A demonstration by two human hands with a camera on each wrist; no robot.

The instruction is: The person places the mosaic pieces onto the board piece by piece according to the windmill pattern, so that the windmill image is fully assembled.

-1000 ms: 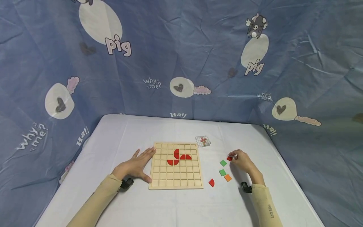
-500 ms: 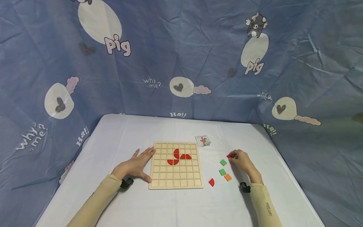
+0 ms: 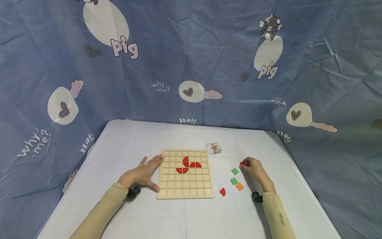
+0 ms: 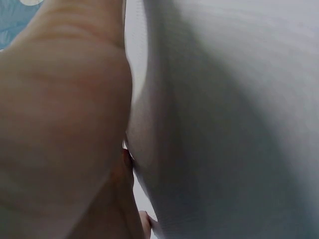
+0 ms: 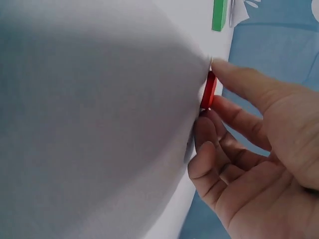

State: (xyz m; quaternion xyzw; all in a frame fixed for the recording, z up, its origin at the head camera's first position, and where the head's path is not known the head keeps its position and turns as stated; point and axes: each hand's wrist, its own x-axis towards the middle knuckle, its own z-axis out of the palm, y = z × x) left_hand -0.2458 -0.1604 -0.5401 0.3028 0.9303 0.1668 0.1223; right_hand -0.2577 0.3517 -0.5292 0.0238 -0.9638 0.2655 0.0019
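A square wooden grid board (image 3: 182, 184) lies on the table, with several red quarter-round tiles (image 3: 185, 161) set in its upper middle cells. My left hand (image 3: 144, 174) is spread, its thumb and fingertips touching the board's left edge. To the right of the board, my right hand (image 3: 255, 169) pinches another red quarter-round tile (image 5: 210, 91) between thumb and fingers, low over the cloth. Two green square tiles (image 3: 234, 171) and an orange square tile (image 3: 240, 187) lie beside that hand. One more red quarter-round tile (image 3: 222, 192) rests nearer the board.
A small pattern card (image 3: 213, 148) with a red shape on a grid lies beyond the board's upper right corner. White cloth (image 3: 134, 215) covers the table. A blue printed curtain (image 3: 167, 59) stands behind and at both sides.
The right hand has tightened its pinch on the red quarter-round tile and shifted it slightly away from me. The left hand and the board stay put.
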